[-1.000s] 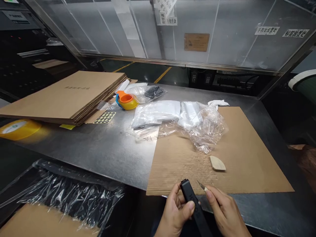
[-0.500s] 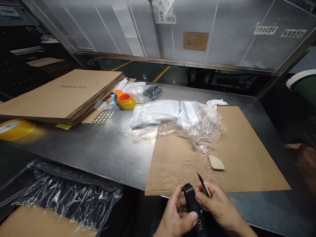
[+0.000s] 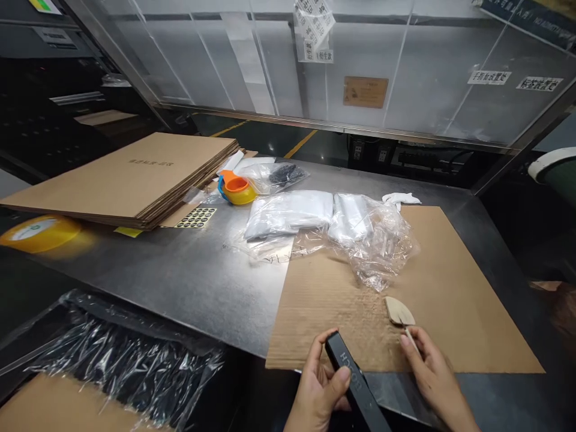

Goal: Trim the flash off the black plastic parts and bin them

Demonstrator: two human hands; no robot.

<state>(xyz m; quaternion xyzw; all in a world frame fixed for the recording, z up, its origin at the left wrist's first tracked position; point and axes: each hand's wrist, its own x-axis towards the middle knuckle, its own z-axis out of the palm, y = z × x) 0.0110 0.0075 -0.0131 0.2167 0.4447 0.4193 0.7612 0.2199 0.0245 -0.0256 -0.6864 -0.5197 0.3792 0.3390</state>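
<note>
A long black object with pale lettering is gripped in my left hand, near the front edge of the cardboard sheet. My right hand pinches a thin pen-like tool. Its dark tip touches or hovers over a cream, fan-shaped pad that lies on the cardboard sheet. Beyond the pad, a crumpled clear plastic bag and white wrapped packs rest partly on the cardboard.
Stacked flat cardboard and a yellow tape roll sit at the left. Behind are an orange-yellow tape ring, a sticker sheet and a white glove. A plastic-lined box stands front left.
My right hand has moved away from the black object to the pad, taking the thin tool along. My left hand has turned the black object so more lettering shows. The camera view has shifted slightly.
</note>
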